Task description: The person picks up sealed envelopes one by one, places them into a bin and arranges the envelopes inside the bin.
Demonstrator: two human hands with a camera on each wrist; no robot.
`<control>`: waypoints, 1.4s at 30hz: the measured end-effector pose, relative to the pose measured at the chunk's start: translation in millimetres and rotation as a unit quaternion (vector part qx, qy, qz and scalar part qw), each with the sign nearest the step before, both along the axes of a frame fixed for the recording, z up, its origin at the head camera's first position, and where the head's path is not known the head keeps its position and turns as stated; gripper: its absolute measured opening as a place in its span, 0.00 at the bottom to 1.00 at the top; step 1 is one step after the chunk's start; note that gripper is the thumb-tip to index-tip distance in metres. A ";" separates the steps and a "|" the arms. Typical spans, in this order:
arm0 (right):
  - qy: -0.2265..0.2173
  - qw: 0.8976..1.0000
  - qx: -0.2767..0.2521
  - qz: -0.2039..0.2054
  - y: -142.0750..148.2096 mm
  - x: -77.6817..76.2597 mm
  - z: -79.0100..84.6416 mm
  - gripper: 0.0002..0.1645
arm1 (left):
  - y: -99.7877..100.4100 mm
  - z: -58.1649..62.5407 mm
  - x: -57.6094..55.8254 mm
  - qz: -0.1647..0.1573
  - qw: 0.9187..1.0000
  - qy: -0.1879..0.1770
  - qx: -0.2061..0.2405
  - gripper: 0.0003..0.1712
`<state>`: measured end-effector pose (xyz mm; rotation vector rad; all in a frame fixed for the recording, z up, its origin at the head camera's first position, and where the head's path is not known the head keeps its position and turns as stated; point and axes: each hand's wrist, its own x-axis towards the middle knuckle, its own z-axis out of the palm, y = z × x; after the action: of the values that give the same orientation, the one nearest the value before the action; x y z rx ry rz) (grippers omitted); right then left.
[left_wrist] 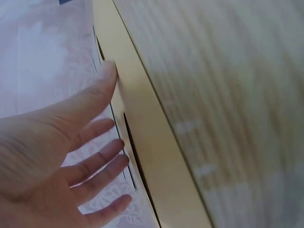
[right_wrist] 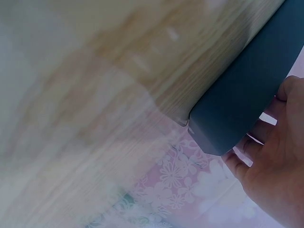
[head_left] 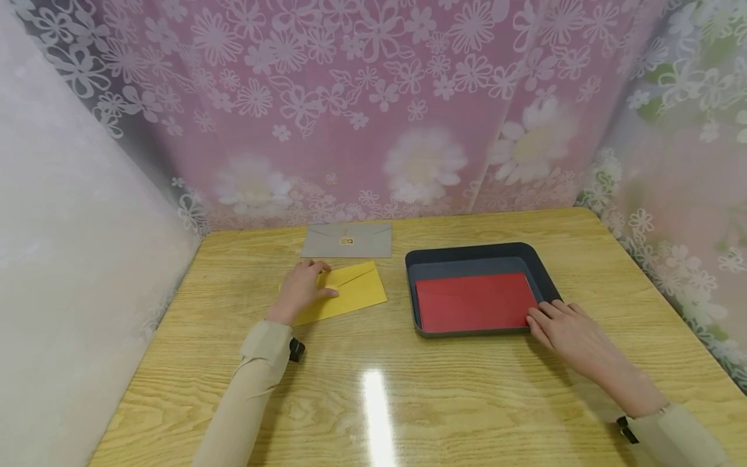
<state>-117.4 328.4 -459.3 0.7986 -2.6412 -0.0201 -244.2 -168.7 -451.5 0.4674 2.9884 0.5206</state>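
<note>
A yellow envelope (head_left: 350,295) lies slightly turned on the table, left of the middle. My left hand (head_left: 300,288) is over its left part, thumb and fingers spread apart; in the left wrist view the thumb (left_wrist: 108,76) and fingertips meet the envelope's edge (left_wrist: 142,114) without closing round it. A dark grey rectangular tray (head_left: 467,267) stands to the right, with a red envelope (head_left: 475,303) lying inside. At the tray's front right corner, my right hand (head_left: 569,334) holds the rim with bent fingers. The right wrist view shows these fingers against the tray's outer wall (right_wrist: 237,104).
A grey envelope (head_left: 350,246) with a small gold mark lies at the table's back, behind the yellow one. Flowered pink cloth (head_left: 350,130) hangs along the rear edge. Pale curtains flank both sides of the wood-grain table (head_left: 315,415), which reflects a bright strip of light.
</note>
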 end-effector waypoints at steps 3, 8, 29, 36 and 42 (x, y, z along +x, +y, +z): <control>0.002 1.000 -0.001 0.002 -0.7 0.0 0.0 0.11 | -1.1 -1.1 -3.5 -0.003 1.000 -0.009 0.002 0.37; 0.004 1.000 0.003 0.002 -0.5 -0.7 -0.4 0.09 | -4.5 -3.9 -6.6 -0.006 0.999 -0.032 0.030 0.39; 0.008 1.000 0.004 0.007 1.0 -1.1 -1.8 0.09 | -13.9 2.5 0.9 -0.013 0.997 -0.006 0.077 0.27; 0.008 1.000 0.003 0.005 1.3 -1.4 -2.0 0.10 | -11.4 8.8 7.2 -0.014 0.993 0.099 0.069 0.21; -0.002 1.000 0.005 0.000 0.1 -1.0 -1.2 0.11 | -1.9 22.3 8.7 -0.037 0.977 0.202 0.061 0.17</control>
<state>-118.4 328.5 -460.5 0.8025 -2.6464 -0.0322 -235.5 -170.5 -429.1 0.7764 3.3139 0.6790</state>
